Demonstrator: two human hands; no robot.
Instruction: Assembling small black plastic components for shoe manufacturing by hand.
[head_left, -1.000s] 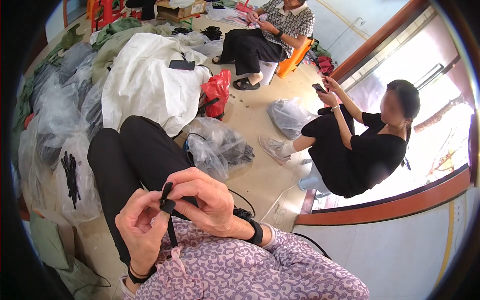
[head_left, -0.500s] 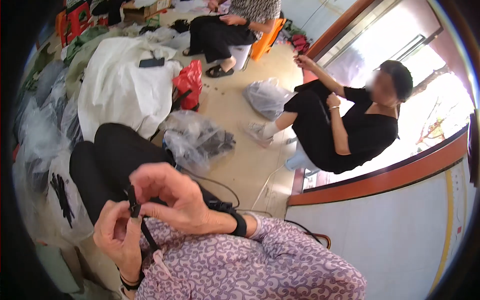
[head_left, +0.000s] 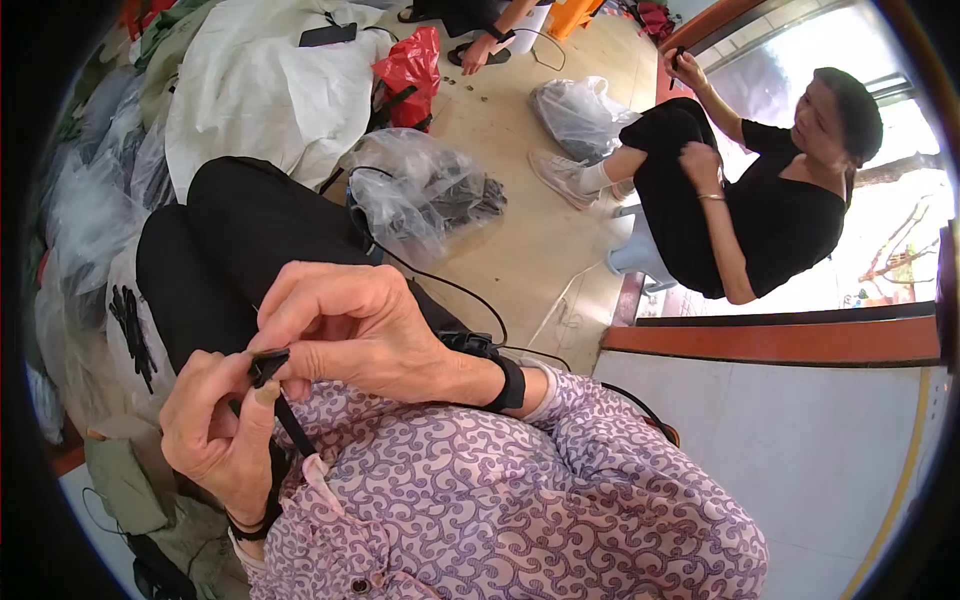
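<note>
Pinching a small black piece, the left hand is closing thumb and forefinger on it from the near left. The right hand is curling in from the right, thumb and forefinger at the piece; whether they are gripping or only touching, I cannot tell. The piece is sitting between the hands, beyond the patterned shirt, and its long axis is pointing far right. A black strap is slanting from below it, near and right, toward the shirt. Fine fingertip handling is seemingly the step in hand; the next move is probably calling for a steady left pinch.
</note>
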